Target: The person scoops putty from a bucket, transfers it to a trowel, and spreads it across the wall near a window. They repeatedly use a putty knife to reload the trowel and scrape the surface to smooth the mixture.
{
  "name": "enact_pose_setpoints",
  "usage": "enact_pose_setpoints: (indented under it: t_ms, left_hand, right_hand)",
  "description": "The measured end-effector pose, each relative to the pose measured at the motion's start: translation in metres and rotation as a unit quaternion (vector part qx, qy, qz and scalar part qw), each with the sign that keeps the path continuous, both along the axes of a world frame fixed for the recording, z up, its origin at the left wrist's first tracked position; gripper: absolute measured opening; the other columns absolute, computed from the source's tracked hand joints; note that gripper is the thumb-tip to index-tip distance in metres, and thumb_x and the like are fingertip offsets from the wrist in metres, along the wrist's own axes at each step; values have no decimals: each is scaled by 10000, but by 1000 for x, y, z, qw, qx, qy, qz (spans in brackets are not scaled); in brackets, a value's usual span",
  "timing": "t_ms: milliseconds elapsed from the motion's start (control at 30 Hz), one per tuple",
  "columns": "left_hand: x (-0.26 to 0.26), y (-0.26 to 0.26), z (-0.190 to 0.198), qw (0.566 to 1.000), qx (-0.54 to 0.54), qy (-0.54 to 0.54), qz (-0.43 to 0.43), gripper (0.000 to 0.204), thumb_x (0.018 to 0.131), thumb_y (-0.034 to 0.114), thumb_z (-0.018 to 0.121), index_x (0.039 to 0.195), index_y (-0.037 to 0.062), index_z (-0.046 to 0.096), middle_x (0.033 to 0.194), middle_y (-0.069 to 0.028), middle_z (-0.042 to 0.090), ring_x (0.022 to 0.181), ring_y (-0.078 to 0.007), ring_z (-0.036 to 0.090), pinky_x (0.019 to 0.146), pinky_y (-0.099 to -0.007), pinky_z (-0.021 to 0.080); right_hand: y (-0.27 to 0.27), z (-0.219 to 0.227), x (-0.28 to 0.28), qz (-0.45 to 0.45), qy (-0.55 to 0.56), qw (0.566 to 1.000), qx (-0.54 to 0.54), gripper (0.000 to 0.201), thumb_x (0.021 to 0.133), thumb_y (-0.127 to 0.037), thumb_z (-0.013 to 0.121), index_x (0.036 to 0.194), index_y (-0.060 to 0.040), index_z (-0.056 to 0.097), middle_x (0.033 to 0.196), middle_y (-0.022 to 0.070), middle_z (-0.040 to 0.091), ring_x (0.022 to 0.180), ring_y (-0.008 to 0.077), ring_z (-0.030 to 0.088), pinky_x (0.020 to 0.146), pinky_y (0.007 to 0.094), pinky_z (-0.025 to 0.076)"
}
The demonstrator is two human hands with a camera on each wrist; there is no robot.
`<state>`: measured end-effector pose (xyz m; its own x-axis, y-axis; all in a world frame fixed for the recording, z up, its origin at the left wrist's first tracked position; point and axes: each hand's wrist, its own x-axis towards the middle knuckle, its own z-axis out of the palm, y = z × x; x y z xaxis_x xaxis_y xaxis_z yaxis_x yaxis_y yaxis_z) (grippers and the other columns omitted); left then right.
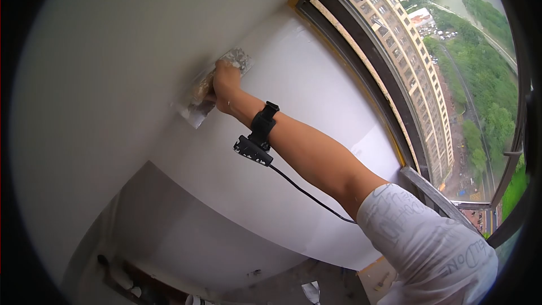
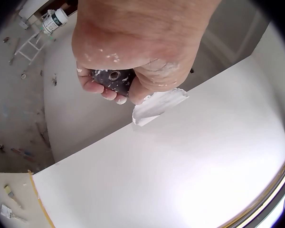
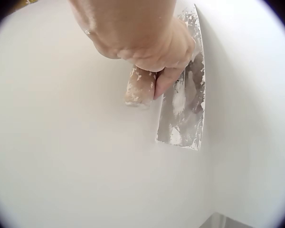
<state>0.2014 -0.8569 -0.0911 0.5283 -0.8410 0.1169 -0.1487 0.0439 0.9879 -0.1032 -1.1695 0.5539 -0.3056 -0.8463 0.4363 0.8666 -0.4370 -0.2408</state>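
My right hand (image 1: 227, 83) grips the wooden handle (image 3: 140, 89) of a plastering trowel (image 3: 180, 124). The trowel's metal blade, smeared with white plaster, lies along the white wall (image 3: 76, 142) close to the inside corner. In the left wrist view, my left hand (image 2: 137, 45) is wrapped around the dark handle (image 2: 115, 81) of a putty knife. White putty coats the putty knife's blade (image 2: 159, 107), which sticks out past the thumb. Specks of plaster cling to that hand. The left hand is outside the head view.
A window (image 1: 446, 79) with a dark frame stands at the right. Below in the left wrist view are a white bucket (image 2: 55, 20), a small ladder (image 2: 31, 50) and a littered floor (image 2: 14, 109). Brushes (image 2: 12, 194) lie on a ledge at lower left.
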Motion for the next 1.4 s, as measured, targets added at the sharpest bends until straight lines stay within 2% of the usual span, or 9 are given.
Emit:
enact_pose_setpoints:
  t_ms: [67,133,400,467,533,733,900,1133,1400]
  left_hand:
    - [-7,-13,-20,998,-18,-61,23,259,893,92,608,1090,-76,616,815,-37,595,748,-145,492,687,-324,449]
    - [-27,-13,-20,991,-31,-123,48,260,896,94,608,1096,-72,616,815,-27,595,745,-140,490,682,-323,447]
    - [-88,-13,23,988,14,62,142,250,892,120,612,1063,-63,624,773,-9,580,705,-148,487,643,-308,433]
    - [-89,-7,25,984,-16,93,152,216,897,127,605,1020,-48,632,742,-4,564,664,-135,470,610,-295,416]
    - [-76,3,25,977,-50,125,167,190,902,134,598,977,-34,641,710,1,548,623,-122,453,577,-281,399]
    - [-54,20,121,967,-7,244,77,219,970,260,555,802,119,556,607,30,470,467,-77,401,427,-227,296]
    - [-38,-43,162,915,-53,306,-259,495,908,503,587,928,9,559,576,-40,481,440,-113,397,453,-270,304]
    - [-39,-97,168,788,-129,408,-443,467,956,434,543,967,-29,605,495,-10,440,413,-102,365,417,-248,251]
    - [-20,-111,182,836,-183,366,-365,432,950,468,519,919,48,613,493,28,395,408,-91,334,415,-261,254]
  right_hand:
    - [-29,-1,18,-8,14,1000,-24,412,942,-289,424,1200,29,475,1128,182,550,986,330,635,670,487,630]
    - [-81,-3,52,-295,192,934,-61,390,942,-288,429,1171,16,515,1118,173,557,961,326,641,645,483,630]
    - [-89,-3,144,-137,180,974,-5,342,943,-284,437,1053,11,568,947,136,606,800,279,649,534,409,579]
    - [-78,-23,149,-70,268,958,-71,341,940,-227,388,977,35,603,968,275,597,964,498,545,882,507,456]
    - [-49,-73,152,82,277,956,-44,202,926,-239,497,926,-44,552,805,69,594,660,194,623,472,338,505]
    - [28,-196,88,378,467,796,-66,411,964,-418,538,1014,-15,599,741,40,571,565,121,548,476,254,468]
    - [66,-215,25,401,689,555,-236,606,965,-583,452,953,-9,647,648,9,520,542,107,504,457,250,412]
    - [79,-221,12,303,780,498,-228,562,980,-549,450,830,-29,599,590,-10,456,497,99,430,435,262,373]
    - [52,-210,-56,227,826,491,-160,413,914,-403,641,789,-12,599,568,-21,462,463,87,422,414,246,345]
